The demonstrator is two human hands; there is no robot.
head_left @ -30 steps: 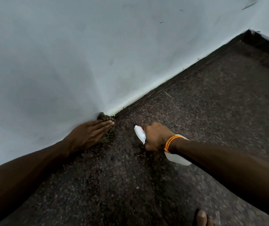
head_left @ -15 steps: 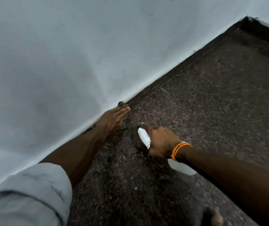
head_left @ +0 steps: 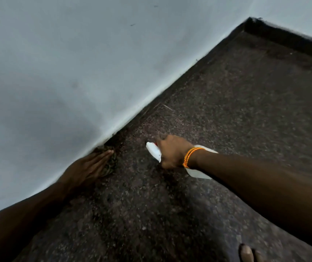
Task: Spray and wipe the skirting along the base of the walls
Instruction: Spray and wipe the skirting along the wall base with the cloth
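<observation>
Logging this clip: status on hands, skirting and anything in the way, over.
Left hand flat, pressing cloth on skirting. Right hand grips spray bottle. Skirting ahead unobstructed.

Bare floor runs beside skirting to corner

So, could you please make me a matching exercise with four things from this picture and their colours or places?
Things:
1 cloth
2 spray bottle
3 wrist thread
4 skirting

Descriptions:
A orange, round the right wrist
B white, gripped by the right hand
C dark strip at the base of the wall
D pressed under the flat fingers of the left hand

Pairs: 1-D, 2-B, 3-A, 4-C.
</observation>
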